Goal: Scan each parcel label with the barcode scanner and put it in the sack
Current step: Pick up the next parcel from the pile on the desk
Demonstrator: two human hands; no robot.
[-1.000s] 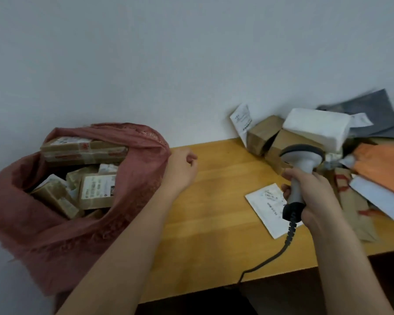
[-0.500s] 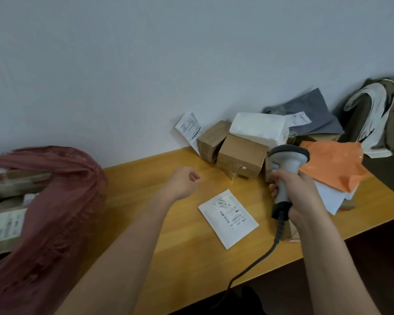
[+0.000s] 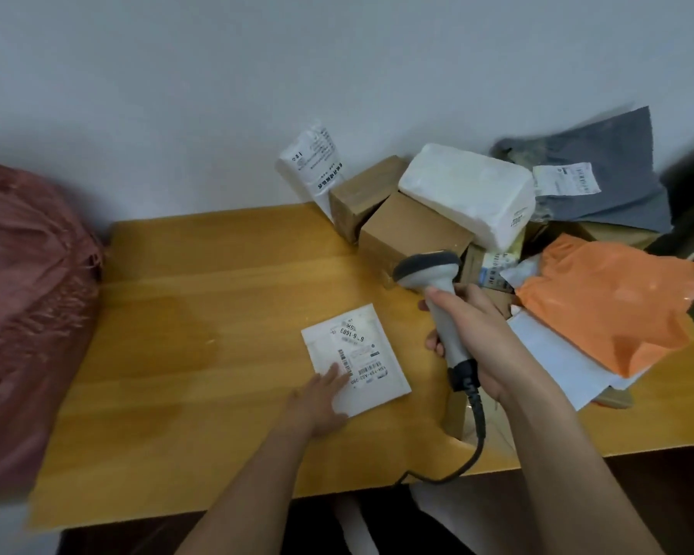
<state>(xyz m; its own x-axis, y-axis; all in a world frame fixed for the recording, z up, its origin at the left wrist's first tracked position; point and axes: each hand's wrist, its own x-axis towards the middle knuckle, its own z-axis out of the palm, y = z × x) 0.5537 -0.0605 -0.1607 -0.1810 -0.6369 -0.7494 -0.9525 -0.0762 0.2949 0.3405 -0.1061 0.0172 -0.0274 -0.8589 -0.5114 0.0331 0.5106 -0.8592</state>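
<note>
The light is soft, even and rather cool, with no single lamp visible; the wall point(image 3: 337, 74) reads as flat pale grey. Shadows are faint and diffuse: a dim one lies on the wall beside the red sack point(image 3: 29, 314), and the space beneath the worktop point(image 3: 217, 282) near edge drops to near black. A mild sheen glazes the wooden top near its left edge. The orange mailer point(image 3: 609, 310) shines softly. The wide lens bows the worktop edges. The sack and the far right corner are smeared with blur; label print stays partly readable.
</note>
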